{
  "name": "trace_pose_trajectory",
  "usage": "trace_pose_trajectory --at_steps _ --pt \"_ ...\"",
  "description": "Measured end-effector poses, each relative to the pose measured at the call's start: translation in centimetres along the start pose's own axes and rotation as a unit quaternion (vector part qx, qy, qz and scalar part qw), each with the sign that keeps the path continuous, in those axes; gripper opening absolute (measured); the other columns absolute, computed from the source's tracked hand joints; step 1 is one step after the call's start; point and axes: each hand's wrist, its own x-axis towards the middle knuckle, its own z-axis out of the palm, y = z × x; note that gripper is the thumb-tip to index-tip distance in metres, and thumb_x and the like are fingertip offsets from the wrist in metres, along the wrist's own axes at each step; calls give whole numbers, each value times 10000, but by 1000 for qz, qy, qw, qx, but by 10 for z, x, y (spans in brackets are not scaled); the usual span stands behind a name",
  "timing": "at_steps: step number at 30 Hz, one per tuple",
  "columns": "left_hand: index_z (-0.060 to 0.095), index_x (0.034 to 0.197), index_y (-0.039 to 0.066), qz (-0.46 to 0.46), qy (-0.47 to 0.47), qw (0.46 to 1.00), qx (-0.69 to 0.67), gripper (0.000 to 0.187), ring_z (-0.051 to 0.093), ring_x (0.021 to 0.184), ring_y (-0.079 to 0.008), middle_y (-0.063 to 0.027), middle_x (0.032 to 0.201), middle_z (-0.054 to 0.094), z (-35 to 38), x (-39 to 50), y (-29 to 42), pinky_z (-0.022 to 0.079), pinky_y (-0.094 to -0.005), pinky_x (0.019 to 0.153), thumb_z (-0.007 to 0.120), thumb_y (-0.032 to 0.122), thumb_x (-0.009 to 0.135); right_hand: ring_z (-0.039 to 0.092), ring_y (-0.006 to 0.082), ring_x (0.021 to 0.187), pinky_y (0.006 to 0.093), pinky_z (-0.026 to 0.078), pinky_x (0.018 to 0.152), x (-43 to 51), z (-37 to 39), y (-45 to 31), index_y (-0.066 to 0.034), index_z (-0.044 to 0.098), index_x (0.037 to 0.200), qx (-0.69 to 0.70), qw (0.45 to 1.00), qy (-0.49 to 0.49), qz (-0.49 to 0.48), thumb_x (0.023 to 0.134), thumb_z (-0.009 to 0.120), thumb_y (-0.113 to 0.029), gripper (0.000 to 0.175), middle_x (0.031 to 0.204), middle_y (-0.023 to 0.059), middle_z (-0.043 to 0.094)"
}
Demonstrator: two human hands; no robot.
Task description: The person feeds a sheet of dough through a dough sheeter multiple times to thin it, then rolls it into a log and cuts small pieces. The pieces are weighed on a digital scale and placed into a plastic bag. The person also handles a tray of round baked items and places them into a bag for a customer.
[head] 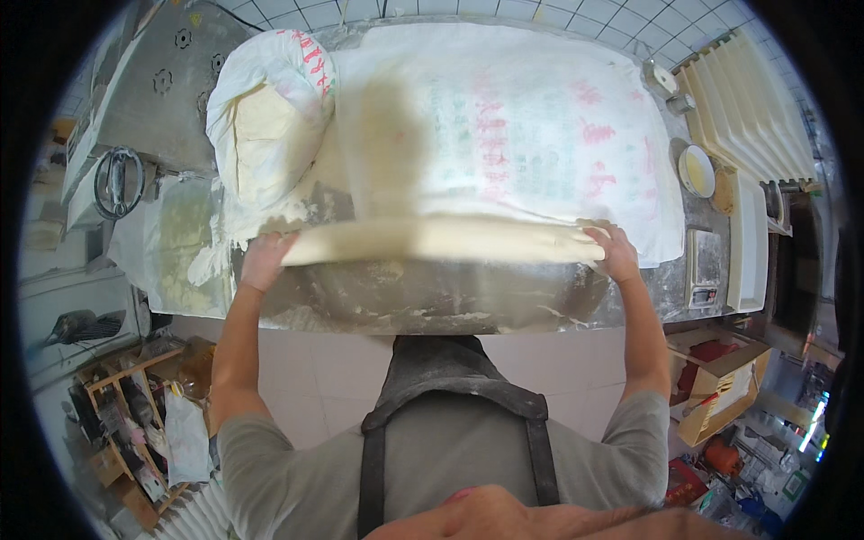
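Observation:
A long, pale roll of dough [432, 239] stretches from side to side in front of me, slightly blurred. My left hand [265, 260] grips its left end, and at its right end the fingers of my right hand [615, 251] are closed around it. Whether the roll rests on the floury metal worktop [432, 290] or hangs just above it, I cannot tell. Right behind it lies a white woven sheet [540, 128] with faded red and green print. A big lump of dough [270, 145] sits at the back left, partly wrapped in a white sack [226, 111].
On the right stand a digital scale [703, 266], a white bowl [696, 171], a long white tray [748, 243] and a stack of cream trays [746, 108]. A metal machine [169, 81] with a ring-shaped handle [119, 182] borders the left. A wooden box [722, 385] is below right.

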Motion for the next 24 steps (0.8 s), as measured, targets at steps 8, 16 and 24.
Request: trace_pose_trajectory --at_steps 8,16,24 --pt "375 1275 142 -88 24 994 -56 713 299 1215 -343 -159 1286 362 18 -93 61 246 -513 978 686 167 634 340 288 1213 443 240 1006 -85 12 -63 -242 426 1249 -42 998 42 -22 634 676 -119 675 1289 115 388" --pt "425 1215 111 -14 -40 989 -145 668 413 1122 -311 -114 1171 470 0 -48 50 312 -458 942 702 173 611 341 278 1224 464 216 1022 -54 10 -99 -200 435 1248 8 995 -38 -89 637 696 -172 665 1295 118 394" --pt "499 1139 189 -78 -17 997 -20 516 523 828 -260 -56 850 518 8 -71 -76 427 -387 727 574 14 659 522 303 976 414 428 821 -19 -4 -13 -195 528 1144 -92 984 -48 146 646 664 -173 516 1077 133 530"
